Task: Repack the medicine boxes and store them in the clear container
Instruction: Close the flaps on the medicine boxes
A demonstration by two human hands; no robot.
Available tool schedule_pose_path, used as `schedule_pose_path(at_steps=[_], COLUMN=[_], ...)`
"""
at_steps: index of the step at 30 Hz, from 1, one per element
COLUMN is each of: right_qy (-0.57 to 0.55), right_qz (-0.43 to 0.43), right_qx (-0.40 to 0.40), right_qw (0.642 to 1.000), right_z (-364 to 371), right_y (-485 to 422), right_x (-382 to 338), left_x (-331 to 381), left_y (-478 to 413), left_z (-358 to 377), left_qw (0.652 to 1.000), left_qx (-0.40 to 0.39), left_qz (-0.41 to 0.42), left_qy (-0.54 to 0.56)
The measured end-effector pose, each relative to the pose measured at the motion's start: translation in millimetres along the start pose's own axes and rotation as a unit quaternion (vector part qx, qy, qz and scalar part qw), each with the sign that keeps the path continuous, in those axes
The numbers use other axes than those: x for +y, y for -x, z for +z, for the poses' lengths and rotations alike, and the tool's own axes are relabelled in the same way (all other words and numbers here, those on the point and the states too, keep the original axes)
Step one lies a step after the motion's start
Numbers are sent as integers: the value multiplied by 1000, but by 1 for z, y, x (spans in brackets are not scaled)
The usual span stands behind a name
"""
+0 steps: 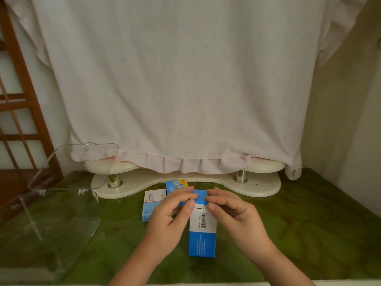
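I judge the task early: the clear container (51,219) at the table's (309,234) left looks empty, two medicine boxes (153,200) wait behind. My left hand (171,219) and right hand (233,211) pinch narrowly the blue box's (203,234) end flap

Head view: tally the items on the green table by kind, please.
Medicine boxes: 3 (box in both hands, white and blue box, blue and yellow box)
Clear container: 1
Cream stand: 1
Total: 5
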State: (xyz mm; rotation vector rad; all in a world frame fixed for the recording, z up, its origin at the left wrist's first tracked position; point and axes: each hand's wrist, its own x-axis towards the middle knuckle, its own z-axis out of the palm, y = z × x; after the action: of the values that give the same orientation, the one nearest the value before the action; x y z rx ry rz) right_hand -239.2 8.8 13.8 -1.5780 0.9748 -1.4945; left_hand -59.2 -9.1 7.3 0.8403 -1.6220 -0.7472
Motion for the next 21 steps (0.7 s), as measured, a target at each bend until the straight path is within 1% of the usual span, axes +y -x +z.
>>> schedule_pose_path(at_steps=[8, 14, 21], right_qy=[14, 8, 20], right_qz=[-12, -9, -7], right_qx=[6, 11, 4], right_qw=[1000, 1000, 1000], right_z=[-1, -3, -2], right_y=[0, 3, 4], right_x=[0, 3, 5], left_x=[-3, -7, -8], left_y=[-1, 3, 5], left_z=[4, 4, 2], left_qw=[1000, 1000, 999], left_qx=[6, -15, -18], left_qz=[8, 3, 3], left_qy=[4, -23, -48])
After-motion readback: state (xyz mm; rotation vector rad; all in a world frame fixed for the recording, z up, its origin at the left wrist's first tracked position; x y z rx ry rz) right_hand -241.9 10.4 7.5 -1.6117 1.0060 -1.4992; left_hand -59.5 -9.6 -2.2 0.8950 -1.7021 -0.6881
